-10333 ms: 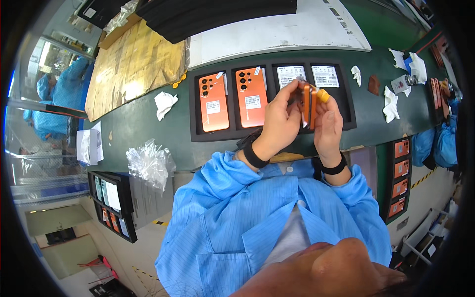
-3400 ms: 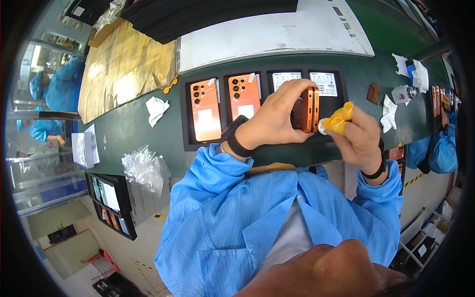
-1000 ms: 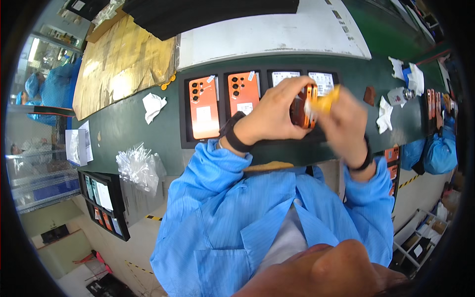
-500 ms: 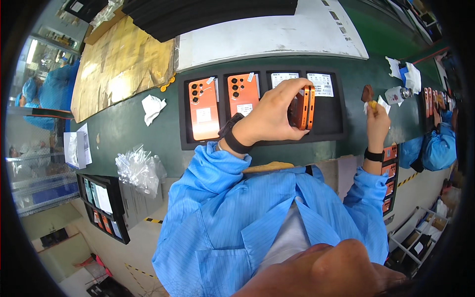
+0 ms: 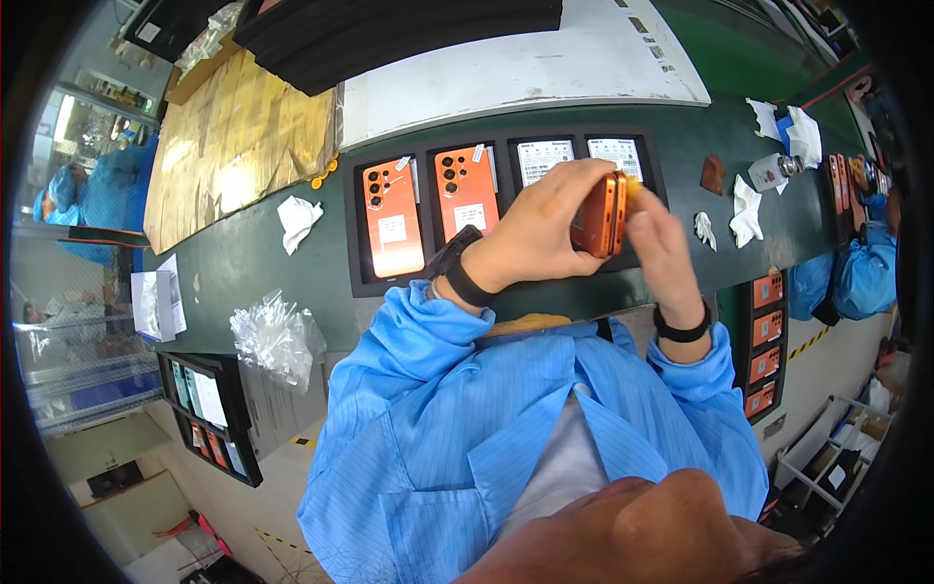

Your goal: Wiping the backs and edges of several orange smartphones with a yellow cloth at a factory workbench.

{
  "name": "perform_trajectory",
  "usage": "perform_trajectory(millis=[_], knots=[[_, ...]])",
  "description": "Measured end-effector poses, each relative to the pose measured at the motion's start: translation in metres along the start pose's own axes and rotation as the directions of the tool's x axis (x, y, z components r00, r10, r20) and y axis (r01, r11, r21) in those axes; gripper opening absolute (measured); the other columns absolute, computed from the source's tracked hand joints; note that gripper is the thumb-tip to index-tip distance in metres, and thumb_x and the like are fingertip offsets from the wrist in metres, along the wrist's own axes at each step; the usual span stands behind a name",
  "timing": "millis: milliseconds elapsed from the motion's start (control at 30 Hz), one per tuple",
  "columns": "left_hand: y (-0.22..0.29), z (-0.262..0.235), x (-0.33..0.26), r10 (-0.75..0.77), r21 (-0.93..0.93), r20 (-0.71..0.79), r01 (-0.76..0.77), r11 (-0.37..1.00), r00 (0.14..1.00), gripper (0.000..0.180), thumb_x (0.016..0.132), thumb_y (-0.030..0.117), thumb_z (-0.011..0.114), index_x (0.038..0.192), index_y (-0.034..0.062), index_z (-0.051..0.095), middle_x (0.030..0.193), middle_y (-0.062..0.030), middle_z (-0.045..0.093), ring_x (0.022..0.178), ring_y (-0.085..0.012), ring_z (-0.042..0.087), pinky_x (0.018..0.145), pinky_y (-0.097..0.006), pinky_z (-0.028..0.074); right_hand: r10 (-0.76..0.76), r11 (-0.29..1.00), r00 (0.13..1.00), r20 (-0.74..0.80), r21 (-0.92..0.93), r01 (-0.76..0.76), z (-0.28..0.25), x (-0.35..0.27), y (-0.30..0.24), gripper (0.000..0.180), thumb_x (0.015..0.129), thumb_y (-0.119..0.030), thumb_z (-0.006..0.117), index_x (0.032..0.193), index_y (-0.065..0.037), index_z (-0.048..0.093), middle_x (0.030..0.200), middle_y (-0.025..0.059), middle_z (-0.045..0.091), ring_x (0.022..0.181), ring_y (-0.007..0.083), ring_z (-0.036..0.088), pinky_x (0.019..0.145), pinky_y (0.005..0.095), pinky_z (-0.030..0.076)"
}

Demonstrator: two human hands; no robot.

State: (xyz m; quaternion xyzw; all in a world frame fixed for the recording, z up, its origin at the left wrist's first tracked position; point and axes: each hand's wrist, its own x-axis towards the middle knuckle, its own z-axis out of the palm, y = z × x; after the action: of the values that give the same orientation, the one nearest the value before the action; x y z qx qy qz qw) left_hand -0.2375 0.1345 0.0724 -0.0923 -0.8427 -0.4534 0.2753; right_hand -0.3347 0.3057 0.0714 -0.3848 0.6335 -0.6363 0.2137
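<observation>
My left hand [image 5: 535,219] is closed around two orange phones [image 5: 612,219], held together on edge above the tray, their thin sides facing up. Close against their right side is my right hand [image 5: 662,243], blurred by motion, with a bit of yellow [image 5: 632,187] at its fingertips. Whether those fingers grip anything is unclear. Below lies a black foam tray [image 5: 428,154]. In its left slots are an orange phone [image 5: 392,229] and another orange phone [image 5: 465,200], backs up. White printed labels [image 5: 545,156] show in the right slots, partly behind my hands.
Right of the tray lie a brown lump [image 5: 713,173], a white scrap [image 5: 705,231], a crumpled tissue [image 5: 746,210] and a small clear bottle [image 5: 772,171]. Leftward are another tissue [image 5: 299,222] and clear plastic bags [image 5: 277,336]. Black foam [image 5: 389,39] is stacked behind. Co-workers sit at both sides.
My right hand has moved left from beside the brown lump to the held phones. A white scrap now lies uncovered where it was. My left hand still holds the phones.
</observation>
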Motion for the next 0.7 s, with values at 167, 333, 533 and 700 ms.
perform_trajectory(millis=[167, 333, 533, 700], knots=[[0.0, 0.005, -0.004, 0.073, 0.013, 0.012, -0.073, 0.997, 0.997, 0.084, 0.061, 0.011, 0.082, 0.137, 0.0031, 0.047, 0.123, -0.0203, 0.058, 0.111, -0.0392, 0.059, 0.093, -0.042, 0.05, 0.157, 0.987, 0.984, 0.079, 0.007, -0.158, 0.007, -0.003, -0.02, 0.034, 0.104, -0.023, 0.054, 0.124, 0.004, 0.058, 0.099, 0.0045, 0.064, 0.088, 0.008, 0.056, 0.078, 0.025, 0.048], [0.004, -0.005, 0.0, 0.054, 0.012, 0.058, -0.055, 0.998, 0.997, 0.082, 0.059, 0.011, 0.083, 0.133, 0.001, 0.048, 0.124, -0.0209, 0.057, 0.114, -0.0401, 0.057, 0.096, -0.044, 0.049, 0.159, 0.985, 0.973, -0.166, -0.035, -0.167, -0.026, -0.015, 0.002, 0.027, 0.105, -0.018, 0.05, 0.115, 0.004, 0.062, 0.093, -0.0001, 0.064, 0.084, 0.0048, 0.055, 0.074, 0.0224, 0.046], [0.003, -0.012, 0.02, 0.316, 0.387, 0.319, -0.428, 0.817, 0.893, 0.048, 0.079, 0.006, 0.066, 0.125, 0.001, 0.053, 0.123, -0.0162, 0.058, 0.12, -0.0358, 0.055, 0.099, -0.044, 0.048, -0.107, 0.994, 0.919, -0.379, -0.008, 0.112, -0.039, -0.006, -0.004, 0.029, 0.104, -0.012, 0.049, 0.124, 0.006, 0.059, 0.103, 0.0069, 0.068, 0.09, 0.0127, 0.064, 0.082, 0.0275, 0.051], [-0.054, 0.01, 0.004, 0.202, 0.538, 0.595, -0.572, 0.619, 0.778, 0.035, 0.091, 0.018, 0.054, 0.124, 0.0076, 0.057, 0.121, -0.0103, 0.059, 0.127, -0.0271, 0.052, 0.104, -0.04, 0.041, -0.441, 0.368, 0.853, 0.278, -0.811, 0.455, -0.043, 0.005, 0.048, 0.038, 0.09, -0.005, 0.06, 0.127, 0.001, 0.06, 0.119, 0.0188, 0.064, 0.12, 0.0392, 0.057, 0.103, 0.0505, 0.045]])
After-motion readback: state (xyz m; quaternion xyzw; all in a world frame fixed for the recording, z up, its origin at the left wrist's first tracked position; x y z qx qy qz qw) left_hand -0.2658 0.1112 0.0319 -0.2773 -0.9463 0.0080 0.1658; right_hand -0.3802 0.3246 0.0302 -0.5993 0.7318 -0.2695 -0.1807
